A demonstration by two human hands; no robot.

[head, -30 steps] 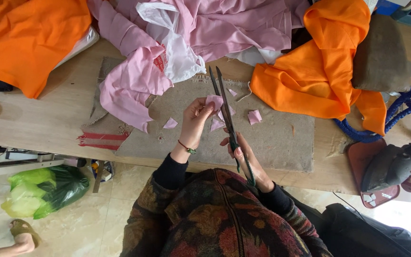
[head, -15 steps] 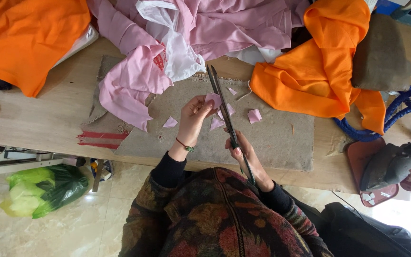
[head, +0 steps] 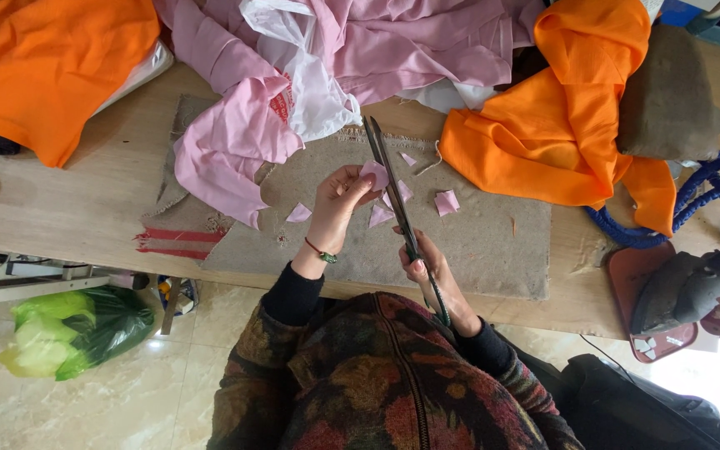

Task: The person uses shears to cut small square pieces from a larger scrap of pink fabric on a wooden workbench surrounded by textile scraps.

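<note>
Your left hand [head: 337, 204] is raised over the grey felt mat [head: 493, 242], wrist bent, fingers curled shut to pinch a small pink fabric piece [head: 374, 174] at the fingertips. A beaded bracelet [head: 320, 252] circles that wrist.

Your right hand [head: 432, 275] sits at the mat's near edge, closed around the handles of the long scissors [head: 393, 200]. The blades run from that hand away from you across the mat, nearly shut, and meet the pinched piece just beside your left fingertips.

Loose pink offcuts [head: 446, 202] lie on the mat to the right of the blades; one more pink scrap [head: 298, 214] lies on the mat left of your left hand.

At the mat's far left corner, a pink garment [head: 235, 142] drapes onto it, with a white plastic bag [head: 314, 92] on top of the garment. Orange cloth [head: 560, 117] is heaped at the mat's far right corner; a second orange cloth [head: 43, 67] lies well left of the mat.

Containers: a green plastic bag [head: 72, 329] sits on the tiled floor, below and left of the mat; its contents cannot be determined. A brown tray [head: 639, 279] right of the mat holds dark, indistinct items.
</note>
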